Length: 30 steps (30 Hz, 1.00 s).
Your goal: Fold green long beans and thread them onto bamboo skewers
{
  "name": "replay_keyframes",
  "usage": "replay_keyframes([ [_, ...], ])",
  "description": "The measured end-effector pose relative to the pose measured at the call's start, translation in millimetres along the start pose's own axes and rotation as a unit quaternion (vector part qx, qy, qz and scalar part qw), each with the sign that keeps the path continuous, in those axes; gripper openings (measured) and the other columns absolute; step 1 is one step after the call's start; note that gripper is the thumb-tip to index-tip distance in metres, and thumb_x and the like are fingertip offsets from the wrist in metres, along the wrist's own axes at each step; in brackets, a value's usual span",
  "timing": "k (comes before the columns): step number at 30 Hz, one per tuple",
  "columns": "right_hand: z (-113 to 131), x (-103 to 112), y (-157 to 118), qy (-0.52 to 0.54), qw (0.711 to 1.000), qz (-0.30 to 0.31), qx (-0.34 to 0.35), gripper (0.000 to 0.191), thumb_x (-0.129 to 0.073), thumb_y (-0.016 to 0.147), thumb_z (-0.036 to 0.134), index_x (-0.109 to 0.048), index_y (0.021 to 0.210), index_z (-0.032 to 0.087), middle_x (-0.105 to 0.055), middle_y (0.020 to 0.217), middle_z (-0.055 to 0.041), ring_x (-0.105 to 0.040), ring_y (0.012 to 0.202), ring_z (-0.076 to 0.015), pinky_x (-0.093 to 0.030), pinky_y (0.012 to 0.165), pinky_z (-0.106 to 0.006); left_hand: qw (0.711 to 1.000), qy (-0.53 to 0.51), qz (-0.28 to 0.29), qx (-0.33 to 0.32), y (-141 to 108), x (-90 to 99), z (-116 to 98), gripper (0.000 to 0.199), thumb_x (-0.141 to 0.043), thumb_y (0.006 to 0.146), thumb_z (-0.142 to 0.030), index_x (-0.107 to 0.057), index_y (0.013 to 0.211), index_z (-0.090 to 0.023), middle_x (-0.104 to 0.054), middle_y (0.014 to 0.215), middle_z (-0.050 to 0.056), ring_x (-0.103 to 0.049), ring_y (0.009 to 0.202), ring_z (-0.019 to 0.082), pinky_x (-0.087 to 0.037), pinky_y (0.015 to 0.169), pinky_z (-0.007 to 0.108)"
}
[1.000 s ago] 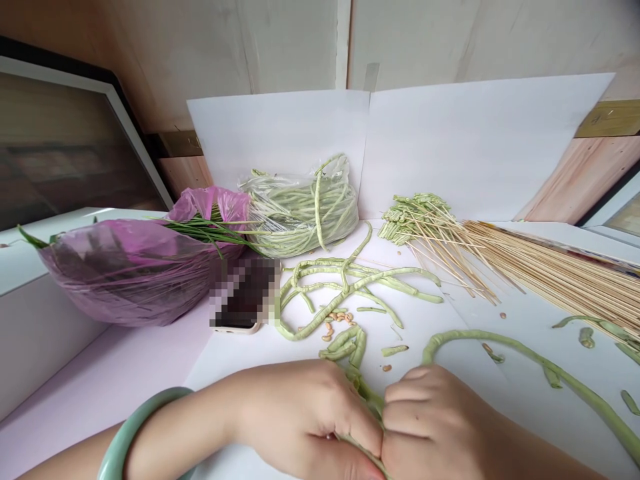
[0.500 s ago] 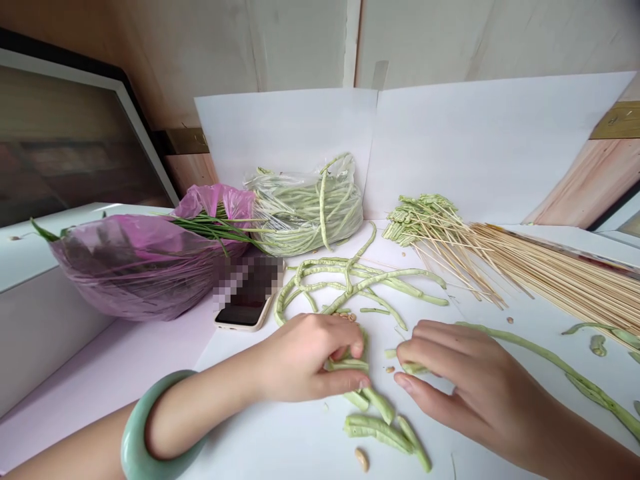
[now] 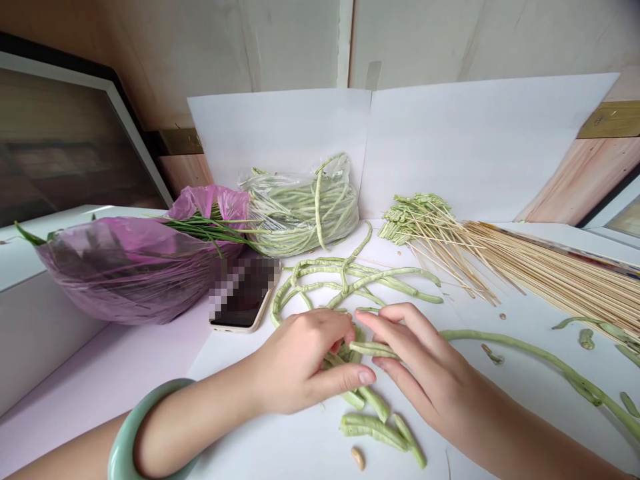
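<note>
My left hand [image 3: 305, 363], with a green bangle [image 3: 123, 440] at the wrist, is curled round several cut long bean pieces [image 3: 337, 361], partly hidden by its fingers. Close beside it, my right hand [image 3: 425, 363] pinches a short long bean piece [image 3: 371, 349] between thumb and fingers, one end pointing at the left hand. Loose bean pieces [image 3: 375, 432] lie on the white surface below both hands, near a single pale bean seed [image 3: 358, 458]. Behind the hands, whole long beans [image 3: 320, 267] lie in loops.
A purple bag [image 3: 135, 273] of greens and a phone [image 3: 240, 300] are at left. Behind stands a clear bag [image 3: 300, 207] of long beans. Skewered bean pieces [image 3: 417, 213] lie beside bare bamboo sticks [image 3: 555, 267]. One long bean [image 3: 520, 343] stretches along the right.
My right hand has moved left and slightly up, bringing its bean piece up against the left hand. The left hand keeps its bean pieces. The view has shifted slightly.
</note>
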State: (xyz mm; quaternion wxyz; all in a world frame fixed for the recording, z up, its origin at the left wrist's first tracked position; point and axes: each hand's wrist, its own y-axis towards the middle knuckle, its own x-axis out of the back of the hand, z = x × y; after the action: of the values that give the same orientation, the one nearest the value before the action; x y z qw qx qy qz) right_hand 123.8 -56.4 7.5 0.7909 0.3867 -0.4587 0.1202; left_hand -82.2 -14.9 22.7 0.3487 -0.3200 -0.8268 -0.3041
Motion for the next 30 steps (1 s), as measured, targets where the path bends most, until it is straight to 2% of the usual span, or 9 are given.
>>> replay_keyframes([
  [6, 8.1, -13.2, -0.1, 0.093, 0.994, -0.05, -0.026, 0.023, -0.042, 0.087, 0.004, -0.045, 0.103, 0.021, -0.047, 0.096, -0.0051, -0.057, 0.075, -0.0131, -0.053, 0.063, -0.023, 0.994, 0.074, 0.052, -0.065, -1.0, -3.8, -5.9, 0.026, -0.038, 0.097, -0.032, -0.056, 0.087, -0.017, -0.058, 0.078, 0.004, -0.053, 0.072, 0.017, -0.041, 0.066, 0.026],
  [8, 6.7, -10.9, 1.1, 0.097, 0.993, -0.022, -0.059, 0.018, -0.045, 0.088, 0.008, -0.045, 0.099, 0.022, -0.049, 0.094, -0.0036, -0.057, 0.074, -0.0135, -0.051, 0.063, -0.024, 0.991, 0.1, 0.037, -0.075, -1.4, -3.0, -6.8, 0.025, -0.037, 0.097, -0.029, -0.055, 0.085, -0.016, -0.056, 0.075, 0.004, -0.051, 0.068, 0.016, -0.04, 0.062, 0.026],
  [11, 3.1, -4.4, 3.2, 0.072, 0.991, 0.045, -0.103, 0.008, -0.047, 0.091, 0.016, -0.048, 0.086, 0.022, -0.053, 0.076, 0.001, -0.056, 0.067, -0.0139, -0.046, 0.056, -0.023, 0.992, 0.101, -0.006, -0.078, -1.6, -0.8, -6.4, 0.026, -0.036, 0.097, -0.026, -0.051, 0.078, -0.017, -0.051, 0.07, 0.002, -0.048, 0.065, 0.015, -0.038, 0.06, 0.026],
  [13, 1.6, -1.3, 4.0, 0.047, 0.991, 0.065, -0.111, 0.019, -0.045, 0.093, 0.018, -0.046, 0.074, 0.022, -0.051, 0.064, 0.0032, -0.053, 0.058, -0.013, -0.041, 0.049, -0.022, 0.993, 0.092, -0.023, -0.065, -1.5, 0.4, -5.4, 0.027, -0.035, 0.097, -0.025, -0.048, 0.075, -0.017, -0.05, 0.068, 0.001, -0.047, 0.063, 0.014, -0.038, 0.06, 0.025],
  [18, 4.1, -1.8, 3.7, 0.023, 0.994, 0.065, -0.084, 0.018, -0.046, 0.089, 0.01, -0.053, 0.075, 0.019, -0.057, 0.064, 0.0021, -0.054, 0.056, -0.0121, -0.041, 0.05, -0.021, 0.984, 0.156, -0.03, -0.079, -0.9, -1.0, -3.4, 0.036, -0.039, 0.097, -0.04, -0.049, 0.072, -0.017, -0.049, 0.065, 0.0, -0.046, 0.059, 0.014, -0.033, 0.055, 0.026],
  [21, 6.3, -2.6, 3.8, 0.015, 0.997, 0.052, -0.062, 0.021, -0.044, 0.087, 0.007, -0.049, 0.071, 0.02, -0.056, 0.062, 0.0028, -0.053, 0.054, -0.011, -0.039, 0.048, -0.02, 0.978, 0.184, -0.041, -0.09, -1.6, -2.8, -3.9, 0.036, -0.043, 0.095, -0.044, -0.053, 0.073, -0.016, -0.05, 0.065, 0.0, -0.045, 0.058, 0.014, -0.03, 0.052, 0.026],
  [23, 6.6, -2.3, 4.1, -0.002, 0.998, 0.042, -0.036, 0.024, -0.041, 0.088, 0.006, -0.045, 0.068, 0.02, -0.054, 0.06, 0.0033, -0.051, 0.052, -0.0104, -0.037, 0.047, -0.021, 0.983, 0.16, -0.018, -0.085, -2.0, -2.6, -4.5, 0.032, -0.043, 0.096, -0.039, -0.055, 0.076, -0.016, -0.052, 0.067, 0.001, -0.046, 0.058, 0.014, -0.031, 0.053, 0.026],
  [26, 6.8, -1.2, 3.7, -0.032, 0.999, 0.027, 0.019, 0.026, -0.04, 0.09, 0.011, -0.044, 0.066, 0.02, -0.052, 0.058, 0.0037, -0.048, 0.051, -0.0106, -0.034, 0.05, -0.023, 0.994, 0.047, 0.048, -0.084, -1.6, 0.5, -6.1, 0.033, -0.04, 0.097, -0.035, -0.054, 0.073, -0.017, -0.054, 0.068, 0.002, -0.047, 0.059, 0.013, -0.036, 0.055, 0.024],
  [30, 12.0, 1.5, 1.0, -0.044, 0.993, -0.006, 0.108, 0.033, -0.037, 0.093, 0.018, -0.044, 0.061, 0.02, -0.048, 0.052, 0.0047, -0.042, 0.047, -0.0099, -0.029, 0.05, -0.026, 0.973, -0.151, 0.158, -0.082, -0.8, 6.2, -12.2, 0.036, -0.042, 0.097, -0.037, -0.057, 0.071, -0.017, -0.061, 0.067, 0.005, -0.056, 0.064, 0.014, -0.045, 0.062, 0.023],
])
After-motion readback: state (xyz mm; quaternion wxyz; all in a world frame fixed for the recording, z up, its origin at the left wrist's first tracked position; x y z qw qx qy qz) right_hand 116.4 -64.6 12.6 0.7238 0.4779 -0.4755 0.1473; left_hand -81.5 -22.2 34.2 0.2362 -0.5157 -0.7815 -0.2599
